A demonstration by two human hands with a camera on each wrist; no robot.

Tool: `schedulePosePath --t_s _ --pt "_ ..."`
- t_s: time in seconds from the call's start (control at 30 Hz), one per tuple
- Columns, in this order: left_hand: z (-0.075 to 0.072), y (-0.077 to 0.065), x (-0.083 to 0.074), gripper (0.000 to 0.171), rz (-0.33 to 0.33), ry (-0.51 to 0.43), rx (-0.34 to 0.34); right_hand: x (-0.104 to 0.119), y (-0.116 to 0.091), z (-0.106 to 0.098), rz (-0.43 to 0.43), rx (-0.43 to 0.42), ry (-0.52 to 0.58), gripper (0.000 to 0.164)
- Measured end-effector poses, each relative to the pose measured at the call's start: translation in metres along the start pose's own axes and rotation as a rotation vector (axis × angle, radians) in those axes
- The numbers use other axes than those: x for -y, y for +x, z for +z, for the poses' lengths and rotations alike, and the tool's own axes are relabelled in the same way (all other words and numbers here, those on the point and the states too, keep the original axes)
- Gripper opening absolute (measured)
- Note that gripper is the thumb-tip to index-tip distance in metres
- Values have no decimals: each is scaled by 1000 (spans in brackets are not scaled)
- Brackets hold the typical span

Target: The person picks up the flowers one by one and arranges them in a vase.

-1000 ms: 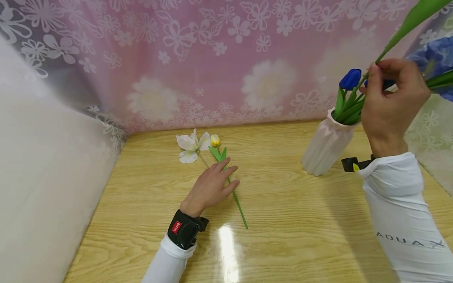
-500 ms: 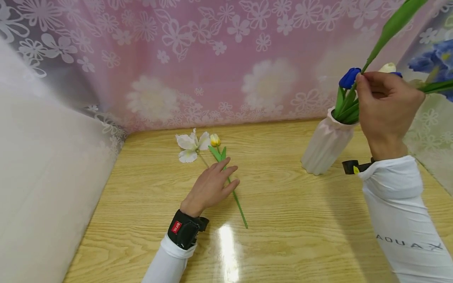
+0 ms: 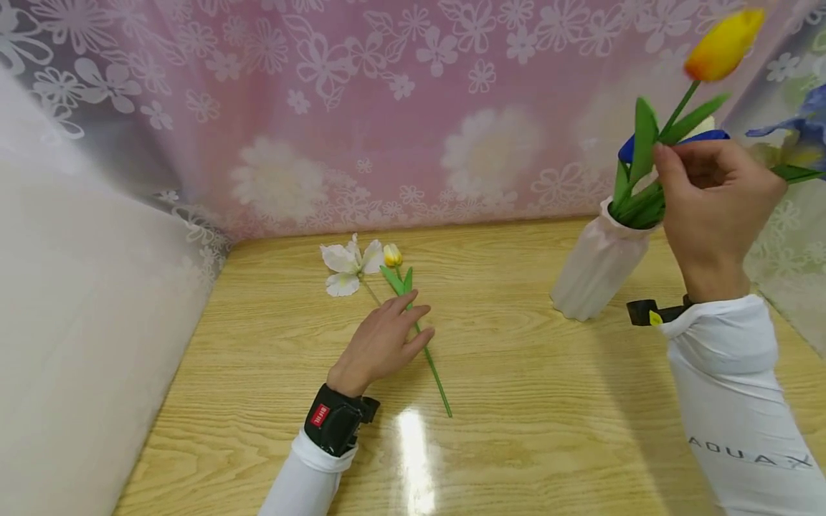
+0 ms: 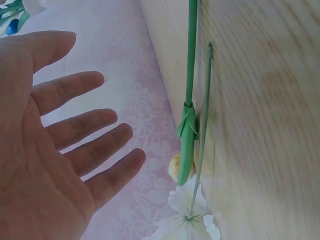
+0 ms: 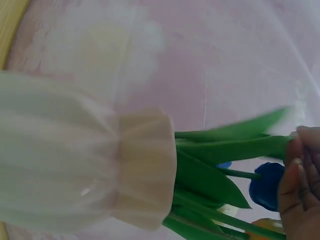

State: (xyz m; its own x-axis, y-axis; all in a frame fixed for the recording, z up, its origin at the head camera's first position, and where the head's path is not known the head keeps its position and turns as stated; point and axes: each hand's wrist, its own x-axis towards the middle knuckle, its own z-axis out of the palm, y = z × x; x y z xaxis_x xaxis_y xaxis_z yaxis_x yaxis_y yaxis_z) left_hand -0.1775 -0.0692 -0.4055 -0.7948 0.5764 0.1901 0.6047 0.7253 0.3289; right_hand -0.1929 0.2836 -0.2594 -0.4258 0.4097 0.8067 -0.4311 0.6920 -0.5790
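Note:
My right hand (image 3: 723,201) pinches a yellow-orange tulip (image 3: 724,46) by its stem and leaves, just above the mouth of the ribbed whitish vase (image 3: 596,276). The tulip's head points up and its lower stem runs among the leaves in the vase. A blue tulip (image 5: 265,186) stands in that bunch, partly behind my fingers. Fingers spread, my left hand (image 3: 381,340) hovers over a yellow-white tulip (image 3: 392,255) lying on the table; the left wrist view shows a gap between palm and stem. Beside that tulip lies a white flower (image 3: 343,266) with a thin stem.
A blue ruffled flower (image 3: 803,132) leans out to the right of the vase, past my right hand. A pink floral curtain (image 3: 381,143) hangs along the back edge of the wooden table (image 3: 503,401). White cloth (image 3: 84,272) covers the left side.
The tulip in my right hand has come down, its yellow-orange head now in view and its leaves near the vase mouth. My left hand has barely moved.

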Motion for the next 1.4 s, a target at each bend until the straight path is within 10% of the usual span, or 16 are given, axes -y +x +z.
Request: schedulePosePath --t_s 0.3,0.83,1.4 --pt "0 -5 6 41 -4 5 -17 18 -21 12 -57 -75 185 16" --pt "-3 -16 17 43 -52 0 -4 3 -72 49 -215 378 188 13" --pt "-6 -33 32 43 -125 22 -11 -15 -139 95 16 823 70 20"
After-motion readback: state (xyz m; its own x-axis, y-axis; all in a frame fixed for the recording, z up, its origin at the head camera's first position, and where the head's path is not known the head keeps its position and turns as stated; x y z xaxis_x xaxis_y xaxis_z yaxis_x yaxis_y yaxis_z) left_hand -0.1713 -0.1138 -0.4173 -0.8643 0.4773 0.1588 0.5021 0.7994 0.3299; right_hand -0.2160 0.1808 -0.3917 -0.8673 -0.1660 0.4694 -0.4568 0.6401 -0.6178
